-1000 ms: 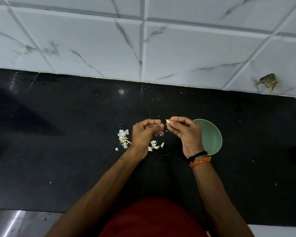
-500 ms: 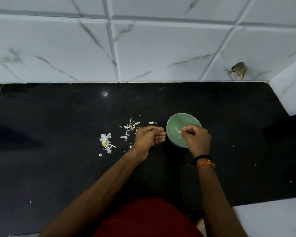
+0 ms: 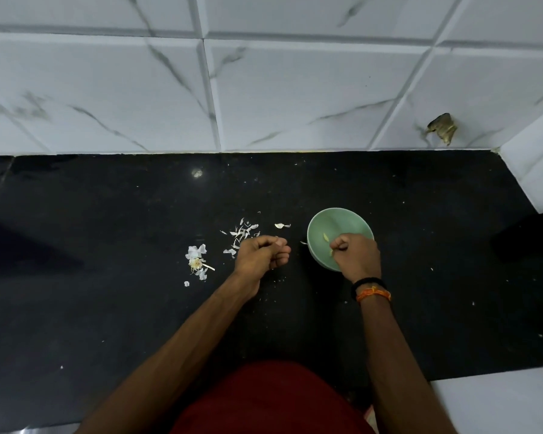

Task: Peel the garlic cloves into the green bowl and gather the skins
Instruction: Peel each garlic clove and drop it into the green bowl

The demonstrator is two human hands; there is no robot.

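The green bowl (image 3: pixel 326 216) stands on the black counter (image 3: pixel 107 308). My right hand (image 3: pixel 358 256) hovers over the bowl's near side with its fingers curled, and I see nothing between them. A pale peeled clove (image 3: pixel 325 237) lies in the bowl just left of its knuckles, and a smaller pale piece (image 3: pixel 331 252) sits by the fingertips. My left hand (image 3: pixel 259 255) rests left of the bowl, curled, thumb against forefinger, with nothing visible in it. Loose skins (image 3: pixel 242 231) lie scattered beyond it, one skin (image 3: pixel 282 225) lies nearer the bowl, and the garlic root with husk (image 3: pixel 197 260) lies further left.
A white marbled tile wall (image 3: pixel 264 89) rises behind the counter, with a brown fitting (image 3: pixel 442 128) on it at right. A white tiled ledge (image 3: pixel 536 170) juts in at the right edge. A pale surface (image 3: pixel 496 402) lies at the near right.
My right hand has gone from beside the left hand to over the bowl, and the clove it pinched now lies in the bowl. The left hand stays curled in place.
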